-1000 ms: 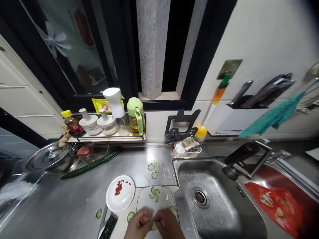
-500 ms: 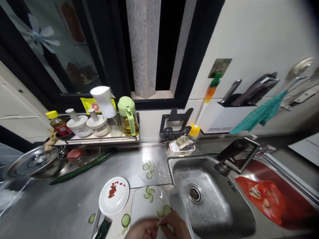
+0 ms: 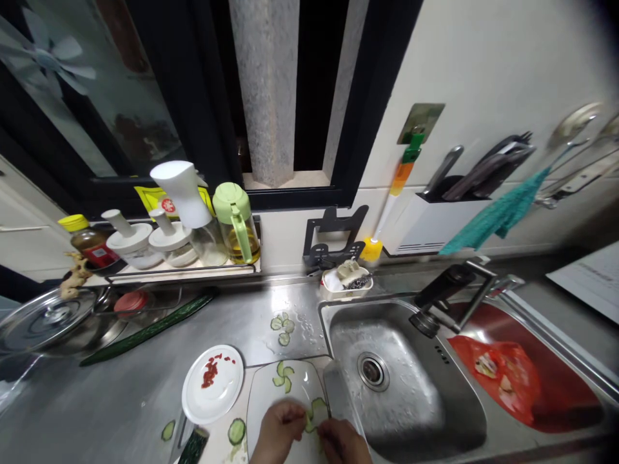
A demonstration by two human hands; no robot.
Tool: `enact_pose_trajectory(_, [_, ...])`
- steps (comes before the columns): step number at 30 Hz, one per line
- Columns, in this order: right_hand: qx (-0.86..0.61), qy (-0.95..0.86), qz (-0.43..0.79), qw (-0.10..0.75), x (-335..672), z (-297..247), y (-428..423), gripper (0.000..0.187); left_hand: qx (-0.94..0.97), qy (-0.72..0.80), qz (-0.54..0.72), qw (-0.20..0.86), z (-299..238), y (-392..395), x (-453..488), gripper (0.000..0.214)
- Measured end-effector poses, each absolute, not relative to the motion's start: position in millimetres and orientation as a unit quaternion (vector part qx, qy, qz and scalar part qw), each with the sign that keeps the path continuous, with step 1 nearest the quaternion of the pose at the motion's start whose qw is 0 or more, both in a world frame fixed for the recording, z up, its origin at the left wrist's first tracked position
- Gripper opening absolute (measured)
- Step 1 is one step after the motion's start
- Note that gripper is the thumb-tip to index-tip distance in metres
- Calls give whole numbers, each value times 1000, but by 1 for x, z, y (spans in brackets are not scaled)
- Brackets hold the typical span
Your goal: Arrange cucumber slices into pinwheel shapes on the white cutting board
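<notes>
My left hand [image 3: 275, 430] and my right hand [image 3: 343, 444] meet at the near edge of a white rectangular plate [image 3: 264, 396]. Both pinch thin cucumber slices [image 3: 315, 412] lying on the plate between them. A small fan of cucumber slices [image 3: 282, 376] sits at the plate's far end. Another loose slice [image 3: 236, 430] lies just left of the plate, near a cut cucumber end [image 3: 192, 446]. A round white plate [image 3: 213, 385] holding red chopped bits stands to the left.
More cucumber slices [image 3: 281, 322] lie on the wet steel counter beyond the plate. A long cucumber [image 3: 145, 330] lies at the left by a pot lid [image 3: 41, 319]. The sink [image 3: 396, 374] and tap [image 3: 445, 296] are right; a condiment rack [image 3: 164, 238] is behind.
The view has swung left and down. My hands have shifted a little toward the plate's near right corner, still working on the cucumber slices there.
</notes>
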State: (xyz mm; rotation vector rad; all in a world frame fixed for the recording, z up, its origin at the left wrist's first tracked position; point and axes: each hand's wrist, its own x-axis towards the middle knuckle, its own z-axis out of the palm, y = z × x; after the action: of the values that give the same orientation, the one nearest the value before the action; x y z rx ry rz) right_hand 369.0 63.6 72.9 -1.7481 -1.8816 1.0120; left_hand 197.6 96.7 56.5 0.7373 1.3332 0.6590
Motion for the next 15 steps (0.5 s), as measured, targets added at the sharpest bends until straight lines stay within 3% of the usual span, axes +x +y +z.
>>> enact_pose_trajectory(7, [-664,-687,262,134,361,65,73,21,511,652,259,497,70,109,209,14])
enact_pose_trajectory(15, [-674,-722,147,51,348,55,77,16,592,647,220,427,80,112,215,23])
